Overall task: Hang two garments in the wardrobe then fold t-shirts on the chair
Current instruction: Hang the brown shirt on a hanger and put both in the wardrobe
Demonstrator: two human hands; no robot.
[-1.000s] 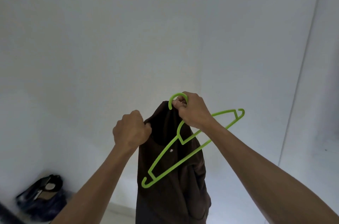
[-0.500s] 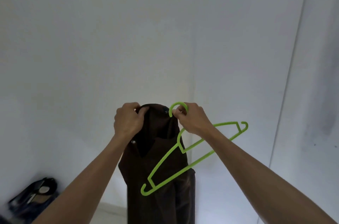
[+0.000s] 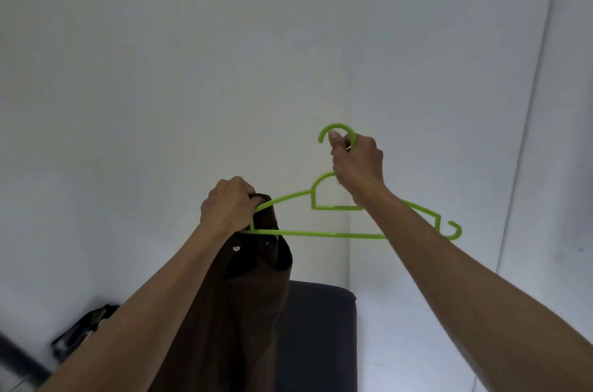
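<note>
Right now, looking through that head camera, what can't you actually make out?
- Brown garment: its lower part is cut off by the bottom edge and partly hidden by the left forearm.
- Green hanger: its left end is hidden under the left hand and the cloth.
- Dark object on the floor: blurred, unidentifiable.
- Wardrobe: not in view.
- Right hand: hides the hanger's neck.

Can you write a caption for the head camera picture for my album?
Left hand grips a brown garment at one end of a green hanger; right hand holds its hook.
</note>
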